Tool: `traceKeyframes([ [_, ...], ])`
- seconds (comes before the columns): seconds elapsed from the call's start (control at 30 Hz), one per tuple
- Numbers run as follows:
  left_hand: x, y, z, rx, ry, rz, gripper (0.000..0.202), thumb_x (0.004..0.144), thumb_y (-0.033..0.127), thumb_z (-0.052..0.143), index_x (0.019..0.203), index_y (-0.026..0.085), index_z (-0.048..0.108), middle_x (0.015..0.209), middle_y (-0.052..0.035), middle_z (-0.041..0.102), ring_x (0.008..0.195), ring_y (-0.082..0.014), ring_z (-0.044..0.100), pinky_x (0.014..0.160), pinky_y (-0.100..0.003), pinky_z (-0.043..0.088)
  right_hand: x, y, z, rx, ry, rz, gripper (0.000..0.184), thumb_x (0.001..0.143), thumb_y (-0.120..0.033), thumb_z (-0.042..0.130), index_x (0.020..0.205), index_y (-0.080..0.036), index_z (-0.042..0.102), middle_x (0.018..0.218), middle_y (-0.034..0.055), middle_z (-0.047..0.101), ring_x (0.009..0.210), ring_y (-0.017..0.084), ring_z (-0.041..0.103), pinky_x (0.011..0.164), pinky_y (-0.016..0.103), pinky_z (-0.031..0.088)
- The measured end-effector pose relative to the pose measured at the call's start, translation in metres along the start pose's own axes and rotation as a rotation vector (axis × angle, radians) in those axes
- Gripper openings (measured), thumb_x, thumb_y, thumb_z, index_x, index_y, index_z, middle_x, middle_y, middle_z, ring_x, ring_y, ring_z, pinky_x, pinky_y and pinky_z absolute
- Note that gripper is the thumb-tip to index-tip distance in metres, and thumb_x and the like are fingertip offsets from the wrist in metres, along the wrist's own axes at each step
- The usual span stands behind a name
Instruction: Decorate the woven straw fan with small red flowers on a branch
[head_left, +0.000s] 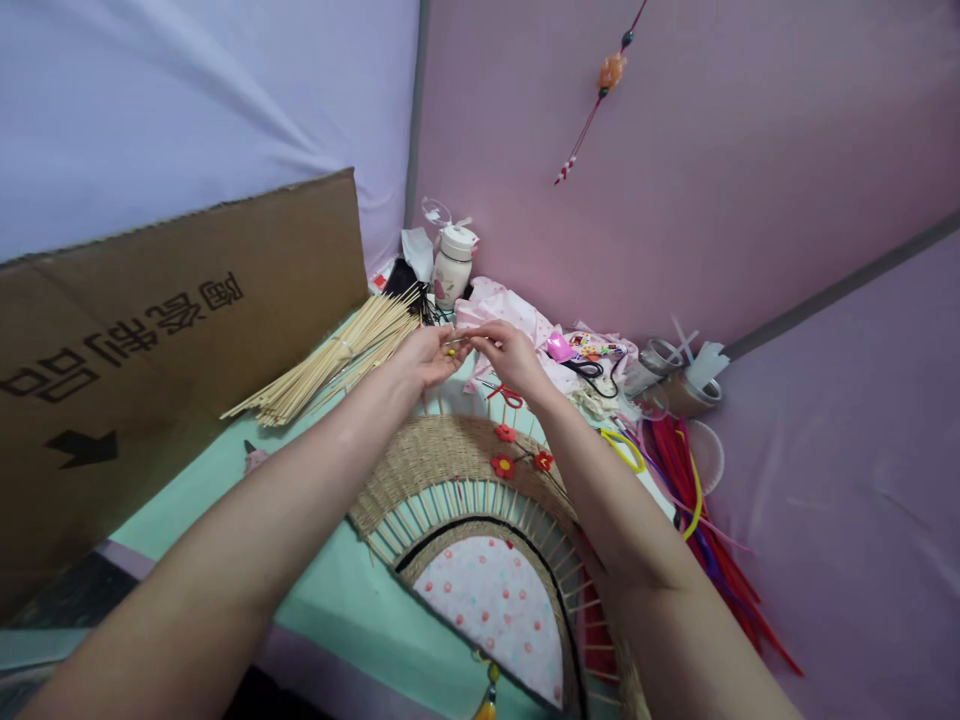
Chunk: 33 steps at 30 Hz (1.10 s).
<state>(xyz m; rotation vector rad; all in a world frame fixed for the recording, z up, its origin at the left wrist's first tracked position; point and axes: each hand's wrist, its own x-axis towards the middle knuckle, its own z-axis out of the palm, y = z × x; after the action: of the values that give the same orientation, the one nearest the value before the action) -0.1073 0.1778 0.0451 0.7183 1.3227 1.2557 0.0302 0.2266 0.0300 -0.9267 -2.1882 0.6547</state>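
My left hand (431,357) and my right hand (511,355) meet above the far side of the table, fingers closed in a pinch. A thin piece runs between the fingertips, too small to name. A small yellow bead-like ball (451,352) shows at my left fingers. Below my hands lies a half-round woven fan (420,450) with thin ribs and a white, flower-dotted centre (487,590). Red felt-like flowers (502,466) sit on its woven band. A yellow tassel (487,700) hangs at its lower edge. Red-handled scissors (506,395) lie just beyond the fan.
A bundle of thin wooden sticks (322,370) lies left, beside a standing cardboard panel (187,330). At the back are a white bottle (454,262) and pink cloth (510,305). Coloured pipe cleaners (720,570) and cups (690,393) are right. A beaded cord (611,72) hangs above.
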Motion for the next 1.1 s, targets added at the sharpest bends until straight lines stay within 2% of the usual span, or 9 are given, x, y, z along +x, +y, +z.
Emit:
traceKeyframes([
  [0.1,0.021,-0.001,-0.012,0.277,0.057,0.111,0.006,0.075,0.014,0.063,0.07,0.014,0.062,0.075,-0.0063,0.061,0.085,-0.0183,0.06,0.08,-0.029,0.048,0.007,0.017,0.009,-0.041,0.02,0.227,0.017,0.083,-0.02,0.058,0.091,-0.019,0.074,0.084,0.0034,0.071,0.081,0.018,0.063,0.079,0.031,0.048],
  [0.17,0.035,-0.006,-0.02,0.477,0.084,0.197,0.013,0.061,0.008,0.072,0.067,0.015,0.063,0.083,-0.0068,0.062,0.103,-0.0247,0.055,0.092,-0.032,0.042,0.01,0.03,0.018,-0.081,-0.027,0.334,0.017,0.079,-0.014,0.058,0.084,-0.018,0.073,0.076,0.0028,0.071,0.078,0.018,0.064,0.078,0.031,0.048],
  [0.23,0.048,-0.013,-0.024,0.658,0.068,0.263,0.025,0.047,0.003,0.076,0.064,0.016,0.063,0.089,-0.0067,0.063,0.115,-0.0297,0.049,0.1,-0.035,0.036,0.012,0.04,0.027,-0.092,-0.065,0.375,0.017,0.074,-0.009,0.058,0.075,-0.018,0.072,0.066,0.0024,0.069,0.075,0.019,0.065,0.077,0.031,0.049],
  [0.33,0.065,-0.026,-0.025,0.877,0.02,0.316,0.032,0.035,0.002,0.079,0.058,0.016,0.062,0.087,-0.0075,0.063,0.118,-0.0346,0.045,0.103,-0.039,0.032,0.013,0.048,0.038,-0.086,-0.082,0.399,0.018,0.067,-0.006,0.059,0.062,-0.019,0.07,0.059,0.003,0.066,0.073,0.021,0.066,0.078,0.032,0.049],
  [0.47,0.079,-0.039,-0.029,1.04,-0.007,0.388,0.029,0.041,0.015,0.085,0.063,0.017,0.067,0.082,-0.0074,0.059,0.11,-0.0339,0.049,0.101,-0.042,0.032,0.015,0.052,0.046,-0.043,-0.05,0.403,0.016,0.066,-0.006,0.06,0.06,-0.018,0.068,0.063,0.0052,0.068,0.076,0.023,0.067,0.08,0.035,0.048],
  [0.67,0.079,-0.04,-0.041,1.07,-0.034,0.523,0.034,0.062,0.03,0.079,0.094,0.02,0.074,0.087,-0.0065,0.057,0.097,-0.0274,0.053,0.092,-0.039,0.04,0.013,0.049,0.039,0.098,0.094,0.378,0.01,0.075,-0.023,0.058,0.077,-0.018,0.067,0.079,0.0036,0.069,0.076,0.018,0.064,0.076,0.031,0.049],
  [0.83,0.074,-0.041,-0.039,0.996,-0.05,0.634,0.033,0.065,0.03,0.078,0.097,0.022,0.075,0.09,-0.0045,0.056,0.097,-0.0244,0.053,0.09,-0.037,0.042,0.006,0.041,0.034,0.231,0.12,0.406,0.017,0.075,-0.036,0.061,0.073,-0.019,0.058,0.065,-0.001,0.062,0.06,0.014,0.06,0.059,0.026,0.048],
  [0.97,0.073,-0.045,-0.036,0.857,-0.036,0.685,0.033,0.062,0.027,0.08,0.094,0.022,0.075,0.089,-0.0031,0.056,0.094,-0.0224,0.054,0.089,-0.036,0.043,0.003,0.037,0.032,0.28,0.15,0.412,0.011,0.073,-0.026,0.061,0.079,-0.02,0.053,0.065,-0.004,0.058,0.058,0.013,0.058,0.057,0.025,0.047],
  [1.1,0.072,-0.045,-0.034,0.8,-0.052,0.646,0.033,0.062,0.027,0.08,0.094,0.021,0.074,0.091,-0.0023,0.057,0.094,-0.0211,0.055,0.089,-0.034,0.043,0.0,0.032,0.027,0.128,0.22,0.262,0.009,0.072,-0.015,0.058,0.08,-0.02,0.059,0.076,-0.0017,0.06,0.072,0.015,0.059,0.073,0.029,0.048],
])
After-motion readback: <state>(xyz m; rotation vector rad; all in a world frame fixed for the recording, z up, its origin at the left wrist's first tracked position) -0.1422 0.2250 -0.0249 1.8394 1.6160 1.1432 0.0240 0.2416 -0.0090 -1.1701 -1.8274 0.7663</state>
